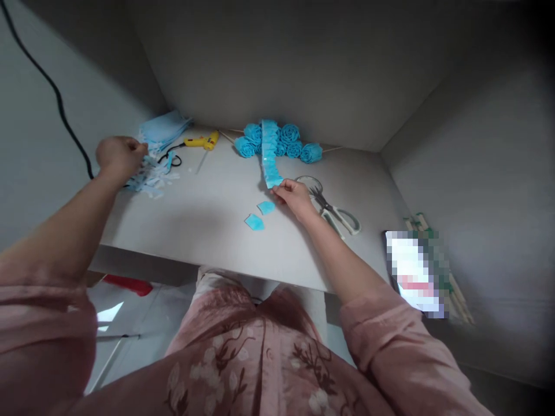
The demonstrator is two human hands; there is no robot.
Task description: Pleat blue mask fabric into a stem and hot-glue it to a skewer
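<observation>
Reaching forward, my right hand [293, 196] pinches the near end of a pleated blue strip [269, 147]. The strip's far end lies over a bunch of blue rolled flowers [289, 134] on thin sticks. Two small cut blue pieces [254, 222] rest on the table just left of that hand. Over at the left, my left hand [121, 157] is closed above a pile of pale blue and white scraps [151, 179]. Whether its fingers hold a scrap is hard to make out. Behind it is a stack of light blue sheets [165, 128].
A yellow glue gun [203, 141] with a black cord lies at the back left. Scissors [333, 215] with white handles overlap a round clear object [309, 185] right of my right hand. A lit phone [411, 271] and a bundle of sticks [459, 297] stand against the right wall.
</observation>
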